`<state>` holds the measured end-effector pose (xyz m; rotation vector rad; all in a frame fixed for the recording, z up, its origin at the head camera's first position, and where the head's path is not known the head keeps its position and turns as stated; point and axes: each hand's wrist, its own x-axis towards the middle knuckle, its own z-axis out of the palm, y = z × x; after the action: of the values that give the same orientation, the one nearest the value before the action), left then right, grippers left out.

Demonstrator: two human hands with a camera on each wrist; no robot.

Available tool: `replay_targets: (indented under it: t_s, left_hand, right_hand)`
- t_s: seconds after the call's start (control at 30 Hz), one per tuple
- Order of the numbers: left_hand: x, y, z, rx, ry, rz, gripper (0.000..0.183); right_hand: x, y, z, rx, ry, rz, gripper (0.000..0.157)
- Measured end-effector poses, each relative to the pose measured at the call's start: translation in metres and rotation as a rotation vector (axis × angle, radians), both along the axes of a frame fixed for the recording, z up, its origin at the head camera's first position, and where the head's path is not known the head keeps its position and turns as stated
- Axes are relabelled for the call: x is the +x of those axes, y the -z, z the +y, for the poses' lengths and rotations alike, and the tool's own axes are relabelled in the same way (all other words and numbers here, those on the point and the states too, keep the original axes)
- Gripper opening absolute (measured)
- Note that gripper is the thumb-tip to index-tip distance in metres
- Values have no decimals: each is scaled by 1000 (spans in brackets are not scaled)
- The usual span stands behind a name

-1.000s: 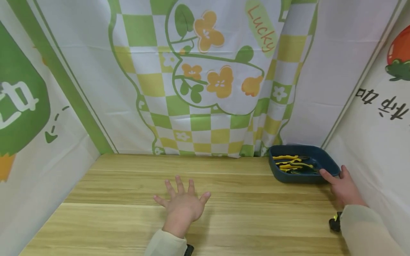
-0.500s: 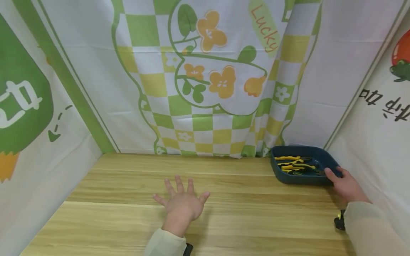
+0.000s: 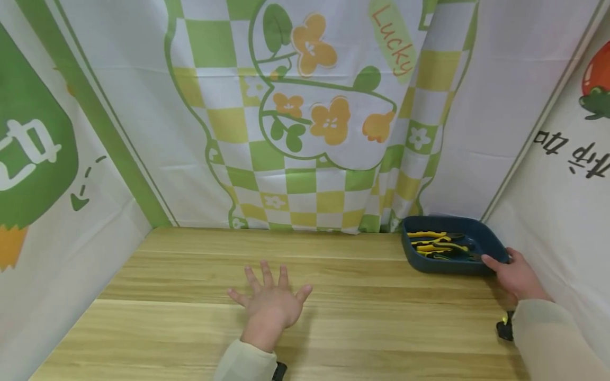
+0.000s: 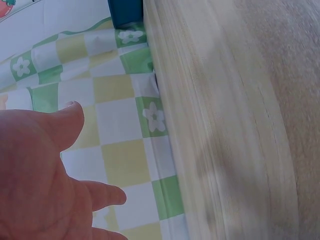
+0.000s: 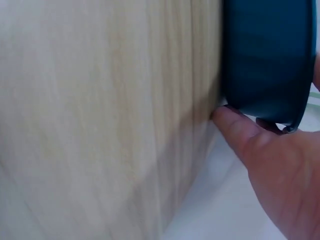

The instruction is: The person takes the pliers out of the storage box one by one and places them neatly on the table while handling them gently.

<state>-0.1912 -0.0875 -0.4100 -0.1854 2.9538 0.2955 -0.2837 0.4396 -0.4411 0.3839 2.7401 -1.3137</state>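
At the back right of the table stands a dark blue rectangular plastic basket (image 3: pixel 448 266). Several pliers with yellow-and-black handles (image 3: pixel 432 246) lie inside it, side by side toward its left half. My right hand (image 3: pixel 520 278) holds the basket's right end, thumb at the front rim and the other fingers round the outer side. In the right wrist view, fingertips of that hand (image 5: pixel 280 165) reach the bottom edge of the basket wall (image 5: pixel 270 55). My left hand (image 3: pixel 271 307) is spread wide over the middle of the table, holding nothing.
The wooden table (image 3: pixel 190 275) meets a printed green-and-yellow checked curtain (image 3: pixel 305 190) at its back edge. White printed cloth walls rise close on both sides; the right wall (image 3: pixel 562 222) is near the basket and my right hand.
My right hand has moved slightly right, and its fingers have drawn in closer round the basket's end. The view has shifted a little; the left hand keeps its spread pose.
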Motion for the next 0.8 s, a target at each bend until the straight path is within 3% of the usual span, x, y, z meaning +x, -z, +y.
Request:
replay_targets:
  t_s: [0.27, 0.43, 0.6, 0.8]
  left_hand:
    - [-1, 2, 1, 7, -2, 5, 92]
    - [-2, 2, 1, 11, 1, 0, 92]
    - [-2, 2, -1, -2, -7, 1, 91]
    - [-1, 3, -3, -6, -3, 9, 91]
  right_hand:
    - [5, -8, -6, 31, -22, -31, 123]
    - [3, -7, -2, 54, -134, 12, 115]
    - [-3, -7, 9, 116, -273, -32, 111]
    - [-8, -7, 16, 83, -333, -82, 108]
